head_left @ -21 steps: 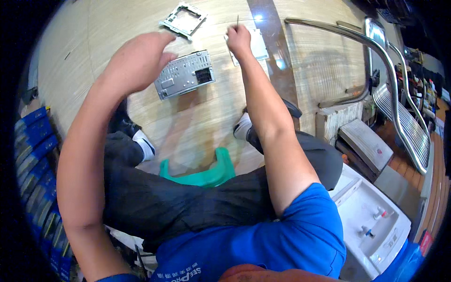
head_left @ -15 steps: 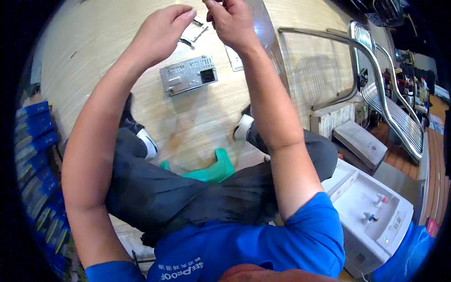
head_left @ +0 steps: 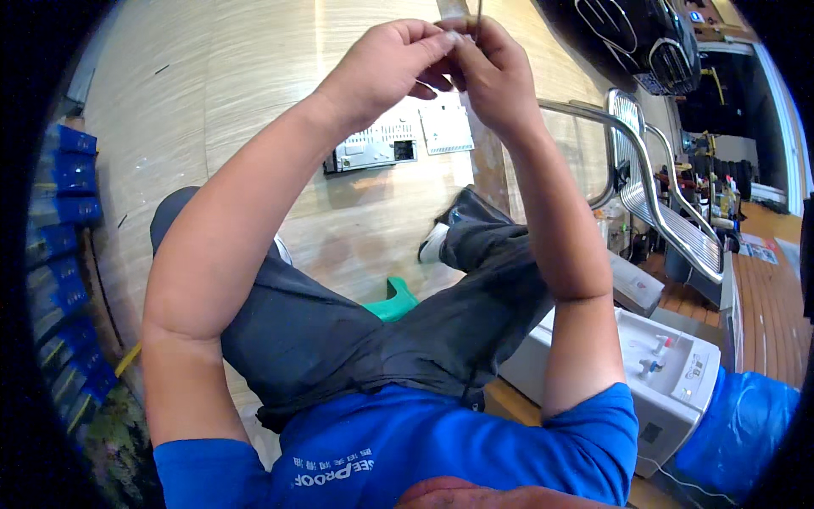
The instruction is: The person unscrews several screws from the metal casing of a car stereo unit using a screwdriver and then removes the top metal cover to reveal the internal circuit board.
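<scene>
My left hand [head_left: 386,72] and my right hand [head_left: 496,72] meet at the top of the head view, fingertips bent inward and touching. A thin dark rod [head_left: 479,21] rises from the fingers of my right hand. Something small and pale shows at the left fingertips, too tiny to name. Beyond my forearms, on the pale floor, lies a silver metal device case [head_left: 373,151] with slots and a dark square opening, partly covered by my left wrist. Beside it rests a flat, light-coloured perforated plate [head_left: 447,129].
A green plastic stool [head_left: 392,301] shows between my legs. Blue storage bins [head_left: 72,174] line the left side. On the right stand a chrome-framed chair [head_left: 653,182], a white water dispenser [head_left: 657,365] and a blue plastic bag [head_left: 746,424].
My hands have come together and shifted right in the picture. The view has swung, so the case sits farther right and higher. The thin rod now shows above my right hand.
</scene>
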The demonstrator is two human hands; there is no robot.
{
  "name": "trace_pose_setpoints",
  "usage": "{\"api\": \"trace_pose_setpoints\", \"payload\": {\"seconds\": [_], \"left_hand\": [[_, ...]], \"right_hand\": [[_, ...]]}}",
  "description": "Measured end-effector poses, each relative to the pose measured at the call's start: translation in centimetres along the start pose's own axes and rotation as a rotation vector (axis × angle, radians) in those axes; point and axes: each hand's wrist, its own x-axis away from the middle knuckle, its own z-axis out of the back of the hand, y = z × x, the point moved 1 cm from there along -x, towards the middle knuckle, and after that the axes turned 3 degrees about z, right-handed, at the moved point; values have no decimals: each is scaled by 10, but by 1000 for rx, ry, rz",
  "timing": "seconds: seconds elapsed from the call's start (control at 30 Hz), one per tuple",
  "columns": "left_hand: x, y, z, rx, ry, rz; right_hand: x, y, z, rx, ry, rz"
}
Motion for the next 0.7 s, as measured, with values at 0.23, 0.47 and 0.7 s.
{"api": "trace_pose_setpoints", "payload": {"seconds": [0.23, 0.47, 0.7], "left_hand": [[-2, -5, 10, -38, -37, 88], [-12, -20, 30, -9, 19, 174], [-27, -29, 20, -108, 82, 180]], "right_hand": [[16, 14, -9, -124, 25, -7], [3, 42, -16, -122, 36, -68], [1, 54, -1, 196, 151, 117]]}}
